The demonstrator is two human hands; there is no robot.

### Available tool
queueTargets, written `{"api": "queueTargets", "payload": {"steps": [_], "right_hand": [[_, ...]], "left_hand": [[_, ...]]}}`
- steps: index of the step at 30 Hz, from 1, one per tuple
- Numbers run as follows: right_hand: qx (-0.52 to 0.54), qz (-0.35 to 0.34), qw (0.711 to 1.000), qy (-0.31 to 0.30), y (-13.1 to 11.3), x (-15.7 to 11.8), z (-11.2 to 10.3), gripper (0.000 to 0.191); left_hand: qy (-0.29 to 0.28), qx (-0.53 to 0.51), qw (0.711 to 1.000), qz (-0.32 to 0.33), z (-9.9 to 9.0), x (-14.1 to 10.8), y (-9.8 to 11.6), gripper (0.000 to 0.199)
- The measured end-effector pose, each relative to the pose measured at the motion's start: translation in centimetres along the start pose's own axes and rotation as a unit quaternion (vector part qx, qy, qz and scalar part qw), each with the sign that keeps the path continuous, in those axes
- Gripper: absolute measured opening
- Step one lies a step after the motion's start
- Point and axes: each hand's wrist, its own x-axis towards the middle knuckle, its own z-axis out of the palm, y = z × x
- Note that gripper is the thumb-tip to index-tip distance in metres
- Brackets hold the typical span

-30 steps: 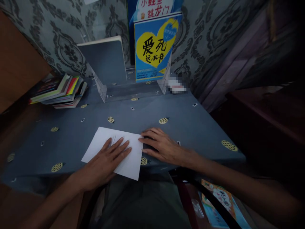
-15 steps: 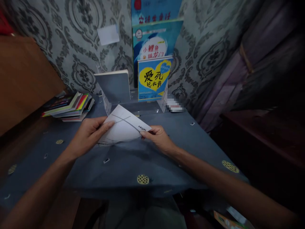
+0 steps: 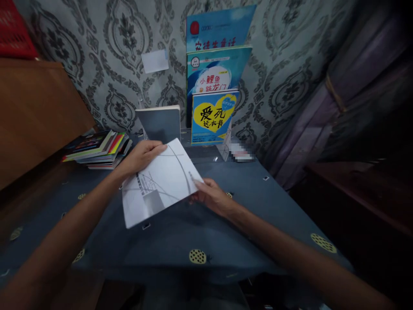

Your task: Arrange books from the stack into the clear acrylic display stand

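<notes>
A thin white book [image 3: 161,181] with curved grey lines, small dark print and a grey patch on its cover is held tilted above the table. My left hand [image 3: 144,156] grips its upper left edge, thumb on top. At the right corner, my right hand [image 3: 211,196] pinches the book between thumb and fingers. Just behind it, a grey-covered book [image 3: 163,122] leans upright in a clear stand [image 3: 223,150]. On the stand's right side is a blue book [image 3: 214,135] with a yellow heart.
A teal book [image 3: 238,64] and a blue book [image 3: 222,34] rise behind the stand. Stacked books [image 3: 97,150] lie at the left beside a brown wooden panel [image 3: 41,112]. A small blurred white item [image 3: 241,153] sits right of the stand on the patterned tablecloth [image 3: 245,232].
The white book has turned and tipped, showing more of its cover, with print and a grey patch now visible. My left hand has moved up and right along it. The view has shifted slightly.
</notes>
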Motion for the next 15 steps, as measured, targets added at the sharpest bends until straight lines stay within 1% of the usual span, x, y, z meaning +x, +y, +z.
{"api": "queueTargets", "payload": {"steps": [3, 5, 6, 7, 9, 12, 14, 15], "right_hand": [[0.073, 0.041, 0.996, -0.001, -0.4, -0.2, -0.6, 0.047], [0.067, 0.059, 0.996, 0.016, -0.4, -0.1, -1.1, 0.044], [0.051, 0.061, 0.996, 0.027, -0.2, -0.1, -1.4, 0.043], [0.034, 0.063, 0.997, 0.037, 0.0, -0.1, -1.5, 0.042], [0.01, 0.079, 0.996, 0.05, 0.6, -0.4, -1.5, 0.04], [0.024, 0.15, 0.987, 0.057, 1.6, -1.4, -0.7, 0.033], [0.049, 0.196, 0.978, 0.057, 2.3, -2.4, 0.3, 0.026], [0.062, 0.21, 0.974, 0.054, 2.5, -2.9, 0.8, 0.024]], "left_hand": [[-0.109, 0.048, 0.992, 0.046, 0.9, 1.6, -1.1, 0.051], [-0.167, 0.11, 0.976, 0.084, 2.2, 2.3, -1.4, 0.055], [-0.182, 0.154, 0.965, 0.107, 3.1, 2.5, -1.4, 0.056], [-0.184, 0.202, 0.953, 0.135, 4.0, 2.7, -1.3, 0.056], [-0.16, 0.294, 0.921, 0.198, 5.9, 2.9, -0.9, 0.051], [-0.097, 0.38, 0.878, 0.275, 8.4, 2.3, -0.5, 0.042], [-0.065, 0.412, 0.864, 0.283, 9.5, 1.1, -0.7, 0.036], [-0.056, 0.425, 0.862, 0.272, 9.8, 0.2, -1.0, 0.033]]}}
